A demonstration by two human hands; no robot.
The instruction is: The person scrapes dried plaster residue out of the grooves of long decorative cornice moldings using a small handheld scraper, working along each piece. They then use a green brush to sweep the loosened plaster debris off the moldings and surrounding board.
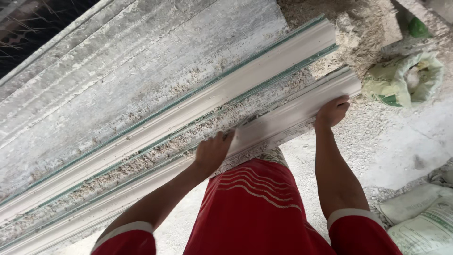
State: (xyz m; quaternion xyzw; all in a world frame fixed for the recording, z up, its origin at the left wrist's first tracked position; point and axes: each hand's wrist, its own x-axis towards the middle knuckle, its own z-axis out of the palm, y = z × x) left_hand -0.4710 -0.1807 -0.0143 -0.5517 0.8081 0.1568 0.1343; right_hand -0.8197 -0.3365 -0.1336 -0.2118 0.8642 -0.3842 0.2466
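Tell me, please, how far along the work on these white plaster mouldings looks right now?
One long white moulding already lies cast in its green-edged mould on the grey workbench. The nearer moulding is in hand: the left hand presses its surface and the right hand grips near its end. Crumbly plaster residue lies between the two pieces, uncleared. Whether the nearer piece is finished cannot be told.

Plaster cornice moulding (292, 111) on near edge of casting table (118, 80), running lower left to upper right. Second moulding (226, 87) parallel, just behind it. Left hand (213, 151) on near moulding mid-length; right hand (332, 111) near its right end. Open sack (406, 80) on floor right of table; filled sacks (420, 217) lower right.
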